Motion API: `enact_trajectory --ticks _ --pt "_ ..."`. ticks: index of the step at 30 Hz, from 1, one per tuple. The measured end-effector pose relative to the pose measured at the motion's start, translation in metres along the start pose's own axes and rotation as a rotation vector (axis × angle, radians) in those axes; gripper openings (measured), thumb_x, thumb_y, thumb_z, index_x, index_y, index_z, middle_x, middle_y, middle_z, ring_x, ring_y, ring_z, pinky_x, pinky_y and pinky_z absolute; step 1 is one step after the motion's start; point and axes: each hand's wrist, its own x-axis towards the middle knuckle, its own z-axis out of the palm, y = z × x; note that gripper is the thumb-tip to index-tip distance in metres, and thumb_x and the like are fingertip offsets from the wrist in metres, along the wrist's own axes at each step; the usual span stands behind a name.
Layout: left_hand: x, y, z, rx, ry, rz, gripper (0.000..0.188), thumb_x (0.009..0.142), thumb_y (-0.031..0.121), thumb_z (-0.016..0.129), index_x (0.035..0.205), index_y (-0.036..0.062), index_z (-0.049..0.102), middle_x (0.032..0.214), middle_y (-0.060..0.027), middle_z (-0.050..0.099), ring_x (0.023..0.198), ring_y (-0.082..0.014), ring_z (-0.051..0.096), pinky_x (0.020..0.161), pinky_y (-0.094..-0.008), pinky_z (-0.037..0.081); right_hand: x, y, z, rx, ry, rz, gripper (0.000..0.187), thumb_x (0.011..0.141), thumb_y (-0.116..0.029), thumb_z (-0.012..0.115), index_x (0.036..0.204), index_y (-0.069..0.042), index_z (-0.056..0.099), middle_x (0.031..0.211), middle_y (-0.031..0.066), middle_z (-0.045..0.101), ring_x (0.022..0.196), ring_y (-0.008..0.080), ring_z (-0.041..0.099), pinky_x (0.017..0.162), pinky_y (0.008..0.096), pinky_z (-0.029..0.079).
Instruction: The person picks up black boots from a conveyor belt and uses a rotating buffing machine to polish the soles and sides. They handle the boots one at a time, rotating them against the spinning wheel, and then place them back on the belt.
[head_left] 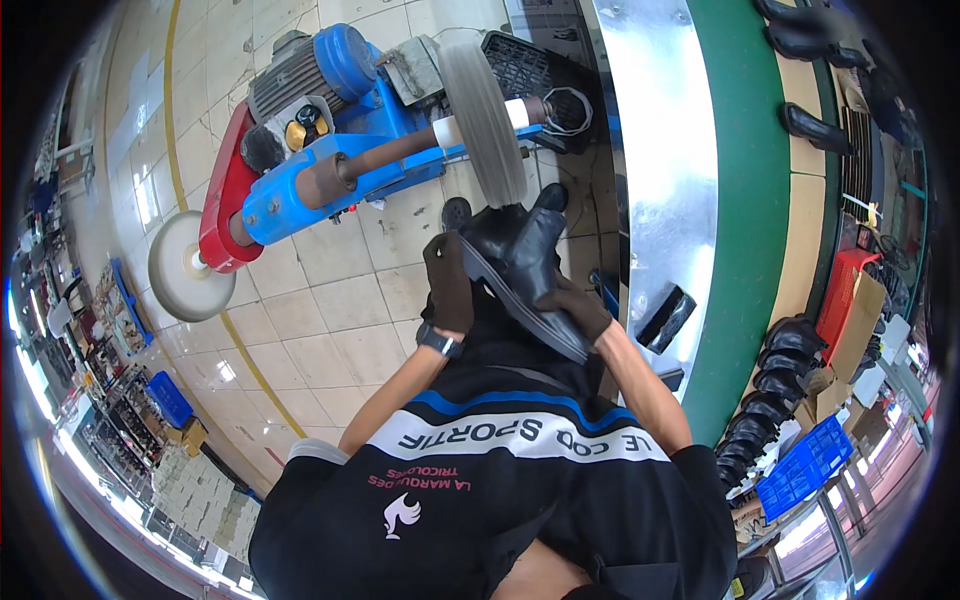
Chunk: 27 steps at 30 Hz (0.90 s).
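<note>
Both hands are brown-gloved and work at one black boot [533,255]: the left hand [449,285] has its fingertips at the sole's edge, how tightly it closes cannot be told, and the right hand [583,305] grips the boot from the other side, thumb over the upper. A dark watch [440,341] sits on the left wrist. At the far left of the machine is a pale disc [190,268], then a red guard [222,190], then the blue machine body [300,195] with its motor [303,80] above. A shaft [400,150] runs on to a grey wheel [480,120], and the boot is held just beside its rim, in front of the person. Further right run a shiny metal surface [660,130], a green strip [745,150] and a row of black footwear [755,425], with a blue crate [805,467] beside it
</note>
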Motion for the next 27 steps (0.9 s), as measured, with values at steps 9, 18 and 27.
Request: enact_trajectory --ticks 9,18,27 --pt "0.004 0.043 0.033 0.08 0.081 -0.205 0.056 0.089 0.038 0.061 0.12 -0.0069 0.052 0.113 -0.0203 0.06 0.103 -0.0284 0.057 0.092 -0.0339 0.043 -0.039 -0.018 0.036 -1.045 0.482 -0.248 0.116 0.063 -0.036 0.081 0.152 -0.007 0.014 0.127 0.0373 0.049 0.115 0.0421 0.057 0.098 0.0411 0.045" --pt "0.055 -0.073 0.046 -0.83 -0.634 -0.409 0.047 0.095 0.035 0.048 0.131 0.0046 0.047 0.128 -0.0157 0.053 0.12 -0.0282 0.051 0.103 -0.0388 0.039 -0.034 -0.02 0.021 -0.879 0.438 -0.327 0.098 0.062 -0.025 0.076 0.148 -0.008 0.034 0.116 0.0299 0.062 0.105 0.0345 0.065 0.095 0.0353 0.045" --pt "0.061 -0.104 0.084 -1.155 -0.958 -0.116 0.042 0.1 0.02 0.041 0.141 0.0069 0.042 0.141 -0.0097 0.047 0.129 -0.0216 0.045 0.111 -0.0365 0.034 -0.037 -0.002 0.026 -0.685 0.42 -0.425 0.1 0.061 -0.015 0.078 0.147 0.002 0.031 0.131 0.0227 0.055 0.117 0.0235 0.056 0.102 0.0318 0.04"
